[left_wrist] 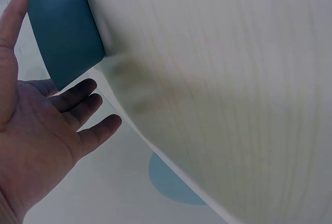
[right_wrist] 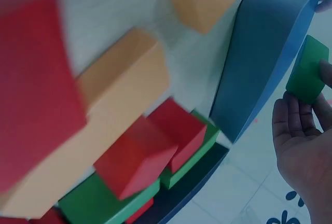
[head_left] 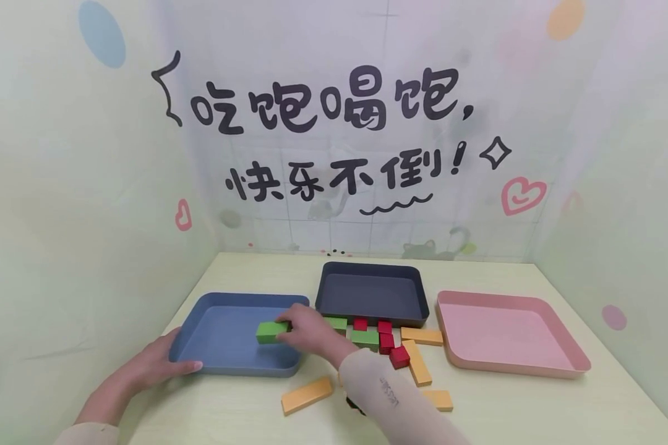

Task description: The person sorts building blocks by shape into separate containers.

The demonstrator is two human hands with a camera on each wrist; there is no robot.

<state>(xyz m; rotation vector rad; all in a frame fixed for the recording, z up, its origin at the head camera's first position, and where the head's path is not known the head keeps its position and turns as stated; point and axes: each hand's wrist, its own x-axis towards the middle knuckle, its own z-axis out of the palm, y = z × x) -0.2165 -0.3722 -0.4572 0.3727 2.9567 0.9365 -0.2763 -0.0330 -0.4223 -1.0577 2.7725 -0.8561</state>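
My right hand (head_left: 307, 329) pinches a green block (head_left: 268, 333) between thumb and fingers, over the right part of the blue tray (head_left: 234, 371). In the right wrist view, the fingertips grip the green block (right_wrist: 306, 71) above the tray's wall (right_wrist: 259, 53). At the tray's left near corner, my left hand (head_left: 158, 361) holds the rim, its thumb over the front edge and its other fingers along the outer side. The left wrist view shows that hand (left_wrist: 46, 130) with the thumb and index finger at the tray corner (left_wrist: 67, 27) and the remaining fingers extended.
A dark navy tray (head_left: 367, 267) stands at the back middle, a pink tray (head_left: 518, 366) to the right. Before the navy tray lie green blocks (head_left: 364, 339), red cubes (head_left: 399, 356) and several yellow-orange blocks (head_left: 417, 363). One orange block (head_left: 306, 395) lies nearer the front.
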